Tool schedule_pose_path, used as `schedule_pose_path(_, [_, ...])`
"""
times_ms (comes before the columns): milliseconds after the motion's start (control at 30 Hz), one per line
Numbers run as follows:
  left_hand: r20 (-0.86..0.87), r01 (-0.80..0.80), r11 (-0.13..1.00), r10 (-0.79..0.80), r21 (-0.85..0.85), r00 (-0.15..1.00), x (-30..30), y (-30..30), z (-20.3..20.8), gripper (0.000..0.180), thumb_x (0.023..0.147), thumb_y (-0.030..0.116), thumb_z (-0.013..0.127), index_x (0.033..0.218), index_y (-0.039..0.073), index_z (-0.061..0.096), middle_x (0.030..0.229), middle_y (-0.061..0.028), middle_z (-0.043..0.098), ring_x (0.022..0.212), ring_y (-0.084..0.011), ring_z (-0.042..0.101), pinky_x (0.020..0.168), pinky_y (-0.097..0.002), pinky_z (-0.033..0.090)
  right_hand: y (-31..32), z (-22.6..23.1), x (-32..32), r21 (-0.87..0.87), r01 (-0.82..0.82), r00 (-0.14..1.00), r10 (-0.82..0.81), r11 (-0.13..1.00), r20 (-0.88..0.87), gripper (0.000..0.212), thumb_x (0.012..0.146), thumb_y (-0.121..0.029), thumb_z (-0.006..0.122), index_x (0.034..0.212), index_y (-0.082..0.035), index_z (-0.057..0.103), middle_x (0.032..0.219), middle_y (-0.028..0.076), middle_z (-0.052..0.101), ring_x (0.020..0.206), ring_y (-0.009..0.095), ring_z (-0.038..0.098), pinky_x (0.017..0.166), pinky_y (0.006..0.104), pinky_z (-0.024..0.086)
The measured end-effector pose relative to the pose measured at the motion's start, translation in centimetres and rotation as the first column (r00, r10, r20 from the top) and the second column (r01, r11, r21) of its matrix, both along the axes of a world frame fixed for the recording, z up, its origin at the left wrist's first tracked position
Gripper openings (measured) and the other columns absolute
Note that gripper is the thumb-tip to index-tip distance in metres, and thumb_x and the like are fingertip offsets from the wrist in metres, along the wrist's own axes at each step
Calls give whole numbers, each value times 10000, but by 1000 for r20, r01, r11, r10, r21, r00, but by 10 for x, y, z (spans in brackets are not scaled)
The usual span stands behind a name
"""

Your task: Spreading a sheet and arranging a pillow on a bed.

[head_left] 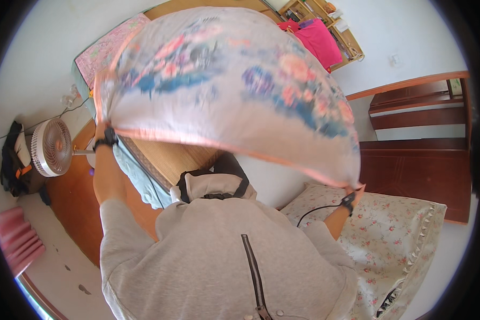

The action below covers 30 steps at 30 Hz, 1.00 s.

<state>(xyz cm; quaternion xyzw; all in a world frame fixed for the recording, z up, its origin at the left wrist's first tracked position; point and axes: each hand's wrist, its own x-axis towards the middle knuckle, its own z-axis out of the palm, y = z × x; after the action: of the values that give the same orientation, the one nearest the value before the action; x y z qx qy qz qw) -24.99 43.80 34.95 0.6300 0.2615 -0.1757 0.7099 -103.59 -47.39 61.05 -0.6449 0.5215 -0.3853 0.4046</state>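
Observation:
A thin quilt [197, 106], pale with blue, pink and purple flowers and a peach edge, billows in the air ahead of me. My left hand [103, 130] is closed on its near left edge, where the cloth bunches up. At the near right corner my right hand [353, 196] grips the same quilt, arm stretched out to the side. Both wrists wear a black band, and a cable runs from the right one. Under the raised cloth part of a bed with a tan woven mat [168, 160] shows; the quilt hides most of it.
A standing fan [52, 147] is at the left, near a dark bag [18, 160]. Flower-patterned cloth [378, 240] covers something at my right. Beyond it is a dark red wooden door [416, 181]. A shelf [346, 37] with a bright pink bag [320, 44] stands far right.

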Motion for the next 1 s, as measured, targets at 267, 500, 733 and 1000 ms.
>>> schedule_pose_path(267, [-243, -122, 974, 74, -190, 967, -122, -35, 40, 338, 883, 326, 615, 1038, 28, 651, 903, -110, 674, 693, -249, 630, 678, -330, 560, 219, -114, -65, 702, 311, 802, -573, 641, 169, 460, 1022, -444, 443, 1074, -33, 644, 856, 101, 681, 869, 290, 669, 767, 404, 558])
schedule_pose_path(500, [-207, -305, 856, 416, 416, 885, -126, 41, -16, 309, 906, 283, 580, 921, -13, 666, 779, -122, 672, 554, -265, 609, 475, -359, 494, 253, -153, -60, 764, 278, 808, -571, 582, 142, 447, 1020, -437, 441, 1054, -39, 641, 833, 94, 671, 839, 289, 663, 743, 402, 555])
schedule_pose_path(733, [-37, -312, 949, 310, -45, 950, -119, 40, 38, 410, 916, 378, 560, 1115, 36, 666, 951, -105, 668, 758, -195, 613, 594, -371, 491, 209, -152, -77, 693, 257, 839, -512, 673, 185, 434, 1018, -430, 440, 1033, -44, 639, 810, 87, 661, 808, 289, 657, 719, 400, 551])
schedule_pose_path(1000, [-155, 221, 815, -163, 536, 974, -141, 118, 9, 569, 960, 554, 553, 1037, 8, 689, 737, -86, 665, 524, -229, 592, 527, -382, 515, 172, -123, -78, 669, 256, 884, -449, 698, 129, 420, 1016, -421, 439, 1009, -50, 636, 784, 78, 650, 773, 288, 650, 692, 398, 547])
